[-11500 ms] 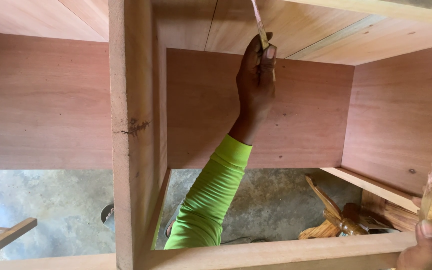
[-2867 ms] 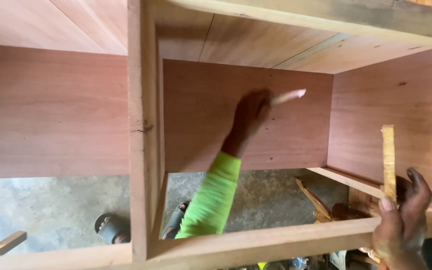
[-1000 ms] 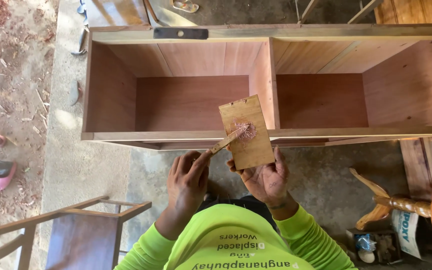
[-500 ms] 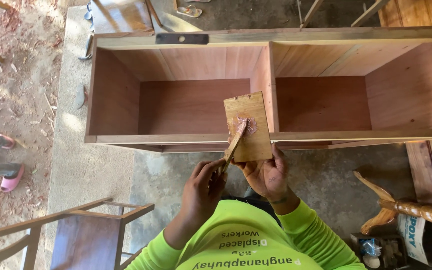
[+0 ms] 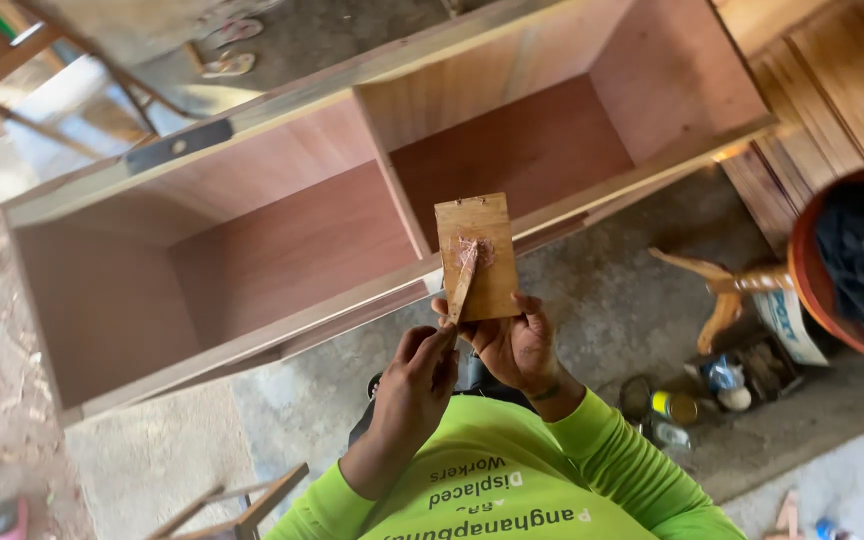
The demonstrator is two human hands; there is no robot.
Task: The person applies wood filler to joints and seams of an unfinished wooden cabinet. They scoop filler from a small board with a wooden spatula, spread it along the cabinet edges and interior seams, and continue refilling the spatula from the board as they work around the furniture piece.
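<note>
Concrete floor [image 5: 602,300], grey and dusty, spreads under everything, seen from above. Nearest, at the bottom of the frame, are bright lime-green sleeves. Just above them the left hand [image 5: 414,385] is closed around the handle of a thin flat wooden stick [image 5: 463,285], whose tip rests in a smear of pinkish filler paste [image 5: 474,250]. The right hand [image 5: 514,343] grips the lower edge of the small rectangular plywood board [image 5: 475,256] carrying that paste, held upright at centre frame. At lower right, small cans and bottles [image 5: 677,410] lie near a turned wooden leg [image 5: 722,290] and a round orange basin [image 5: 832,250]. Beyond the board stands a long open reddish-brown plywood cabinet [image 5: 282,240] with two compartments.
</note>
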